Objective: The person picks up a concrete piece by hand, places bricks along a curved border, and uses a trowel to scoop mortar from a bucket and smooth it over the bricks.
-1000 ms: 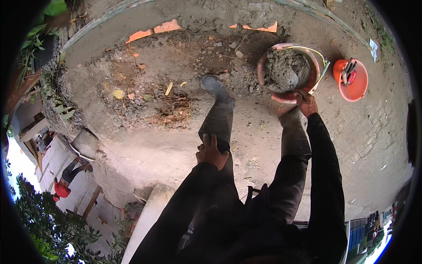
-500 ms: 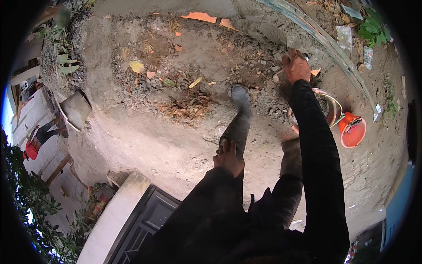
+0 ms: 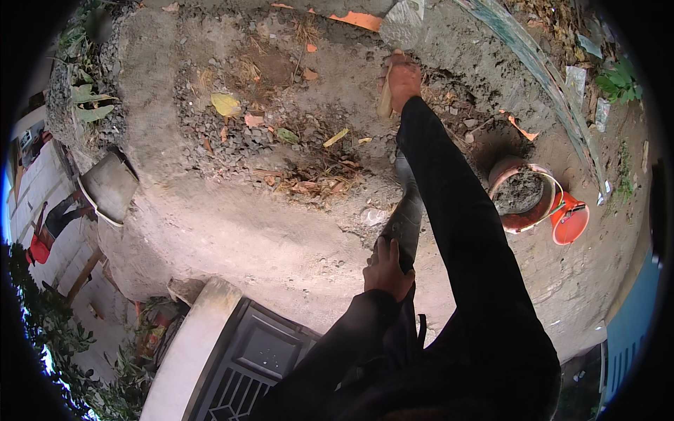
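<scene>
My right hand (image 3: 404, 81) is closed around the wooden handle (image 3: 385, 104) of a trowel. The trowel's flat grey blade (image 3: 402, 27) lies against wet mortar beside an orange brick strip (image 3: 357, 20). My left hand (image 3: 387, 271) rests on my leg at the top of a dark rubber boot (image 3: 408, 217), its fingers spread and bent over it. To the right of my right forearm stands a bucket (image 3: 518, 195) with grey mortar inside. The boot's foot is hidden behind my right sleeve.
A red-orange bucket (image 3: 570, 223) lies tipped beside the mortar bucket. Gravel and dry leaves (image 3: 319, 184) cover the ground ahead. A long weathered strip (image 3: 540, 67) curves along the far right. At far left are a grey container (image 3: 111, 188) and a person in red (image 3: 41, 247).
My right hand has swung left, away from the bucket, bringing the trowel blade onto the mortar by the brick strip. The mortar bucket has come out from behind my arm. My left hand stays on my leg.
</scene>
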Motion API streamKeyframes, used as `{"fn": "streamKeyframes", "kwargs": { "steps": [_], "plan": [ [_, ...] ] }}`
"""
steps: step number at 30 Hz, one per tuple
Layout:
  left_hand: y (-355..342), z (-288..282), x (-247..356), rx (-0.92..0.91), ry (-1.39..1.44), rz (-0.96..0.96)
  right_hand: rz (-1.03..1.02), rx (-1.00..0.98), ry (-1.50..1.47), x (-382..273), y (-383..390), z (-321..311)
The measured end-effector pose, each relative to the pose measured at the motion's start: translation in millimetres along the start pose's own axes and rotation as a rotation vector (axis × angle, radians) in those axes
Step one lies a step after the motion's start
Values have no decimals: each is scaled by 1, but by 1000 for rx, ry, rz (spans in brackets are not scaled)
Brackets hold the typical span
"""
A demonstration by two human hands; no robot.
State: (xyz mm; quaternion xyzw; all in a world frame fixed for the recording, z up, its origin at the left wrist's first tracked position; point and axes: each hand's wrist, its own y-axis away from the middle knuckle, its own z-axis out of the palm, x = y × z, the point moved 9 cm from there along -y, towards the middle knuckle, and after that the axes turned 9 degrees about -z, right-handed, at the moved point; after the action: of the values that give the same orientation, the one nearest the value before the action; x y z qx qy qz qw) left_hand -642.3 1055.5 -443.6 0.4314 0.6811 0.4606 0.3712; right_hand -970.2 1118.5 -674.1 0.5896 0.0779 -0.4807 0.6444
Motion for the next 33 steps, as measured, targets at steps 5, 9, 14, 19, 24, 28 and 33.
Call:
{"fn": "streamKeyframes", "kwargs": {
  "steps": [5, 9, 14, 19, 24, 28, 33],
  "plan": [
    [-3, 7, -4, -4, 10, -19, -573, 44, 1067, -34, -5, 51],
    [4, 7, -3, 24, 14, -33, -440, -21, 1426, -81, 12, -33],
    [2, 18, -7, 8, 61, -101, -312, 68, 1541, -64, 11, -209],
    [10, 28, 3, 63, 65, -54, -97, 148, 1426, -84, 105, -360],
    [22, 57, 2, 13, 113, -130, 53, 269, 1432, -75, 296, -503],
    [32, 80, 4, 55, 27, -143, 229, 129, 1963, -77, 271, -583],
    [33, 99, 30, 70, -75, -129, 273, -45, 1824, -44, 169, -561]
  ]
}}
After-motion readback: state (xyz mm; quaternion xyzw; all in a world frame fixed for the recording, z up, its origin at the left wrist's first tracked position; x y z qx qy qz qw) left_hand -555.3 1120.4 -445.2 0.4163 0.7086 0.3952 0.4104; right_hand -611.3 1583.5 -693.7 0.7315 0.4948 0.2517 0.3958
